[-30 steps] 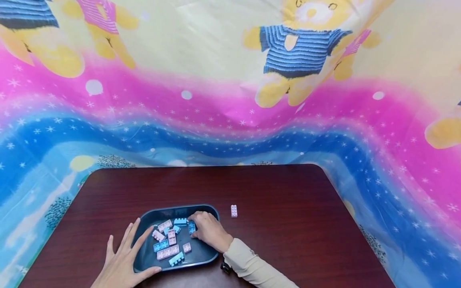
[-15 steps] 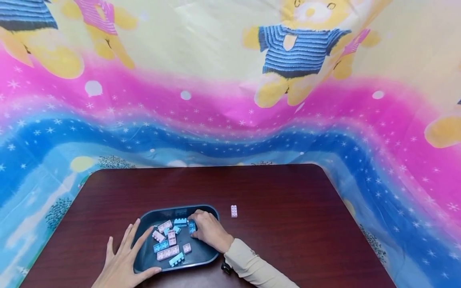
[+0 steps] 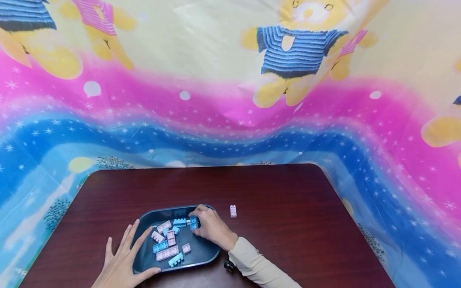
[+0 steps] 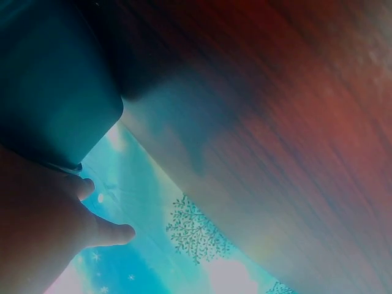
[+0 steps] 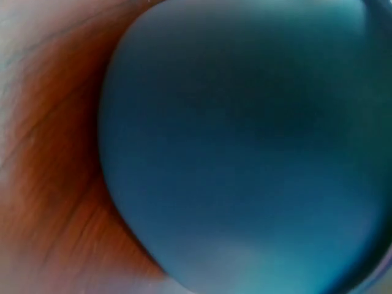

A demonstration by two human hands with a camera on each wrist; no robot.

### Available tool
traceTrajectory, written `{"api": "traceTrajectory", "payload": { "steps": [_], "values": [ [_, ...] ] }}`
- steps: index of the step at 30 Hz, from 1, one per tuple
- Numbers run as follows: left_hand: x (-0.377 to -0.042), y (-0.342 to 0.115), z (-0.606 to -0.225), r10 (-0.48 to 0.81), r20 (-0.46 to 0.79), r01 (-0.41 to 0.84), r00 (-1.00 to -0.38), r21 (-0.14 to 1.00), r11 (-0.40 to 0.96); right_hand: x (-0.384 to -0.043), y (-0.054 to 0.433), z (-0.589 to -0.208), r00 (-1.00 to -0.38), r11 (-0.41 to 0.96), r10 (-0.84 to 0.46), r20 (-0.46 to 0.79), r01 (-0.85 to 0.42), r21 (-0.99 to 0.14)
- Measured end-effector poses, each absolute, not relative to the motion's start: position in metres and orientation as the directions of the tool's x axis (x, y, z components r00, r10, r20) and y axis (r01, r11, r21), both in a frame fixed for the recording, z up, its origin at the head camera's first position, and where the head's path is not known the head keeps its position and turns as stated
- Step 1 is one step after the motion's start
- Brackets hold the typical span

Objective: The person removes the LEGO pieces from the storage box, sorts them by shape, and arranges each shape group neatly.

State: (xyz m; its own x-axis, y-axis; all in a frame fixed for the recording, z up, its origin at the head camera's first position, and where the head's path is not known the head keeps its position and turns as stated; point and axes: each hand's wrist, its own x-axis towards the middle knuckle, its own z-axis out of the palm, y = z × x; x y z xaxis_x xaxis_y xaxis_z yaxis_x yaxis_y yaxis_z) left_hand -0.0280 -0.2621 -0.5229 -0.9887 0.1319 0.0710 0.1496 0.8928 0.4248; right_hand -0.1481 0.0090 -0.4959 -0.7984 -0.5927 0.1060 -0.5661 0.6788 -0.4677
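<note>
A dark blue-grey tray (image 3: 201,252) holds several pink and blue toy building bricks. Over its right part, my right hand (image 3: 215,230) pinches a blue brick (image 3: 193,224) between thumb and fingers. My left hand (image 3: 120,258) spreads its fingers at the tray's left side, the thumb by the near rim and the index finger over the left rim. Inside the tray lie a long pink brick (image 3: 167,253), a light blue brick (image 3: 176,260) and a small pink brick (image 3: 186,248). In the right wrist view, the tray's wall (image 5: 226,153) hides the right hand.
A pink brick (image 3: 233,211) lies alone on the dark wooden table (image 3: 288,228), right of the tray. A printed bear curtain (image 3: 216,100) hangs behind the table. There is a dark band (image 3: 229,265) at the right wrist.
The right hand has shifted slightly up and to the right, and the blue brick has moved with it. The left hand stays at the tray.
</note>
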Motion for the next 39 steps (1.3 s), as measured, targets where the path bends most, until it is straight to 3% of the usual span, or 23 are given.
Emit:
{"api": "traceTrajectory", "payload": {
  "steps": [21,31,39],
  "values": [
    [-0.028,-0.262,-0.528,0.125,0.065,0.141,-0.99,0.407,0.903,-0.146,0.034,-0.482,-0.836,0.619,-0.525,0.16,-0.504,-0.603],
    [-0.027,-0.261,-0.531,0.12,0.082,0.142,-0.989,0.379,0.914,-0.149,0.051,-0.478,-0.826,0.628,-0.528,0.198,-0.537,-0.563],
    [-0.028,-0.261,-0.53,0.118,0.076,0.138,-0.99,0.37,0.919,-0.151,0.071,-0.471,-0.855,0.604,-0.47,0.219,-0.492,-0.627]
  ]
}}
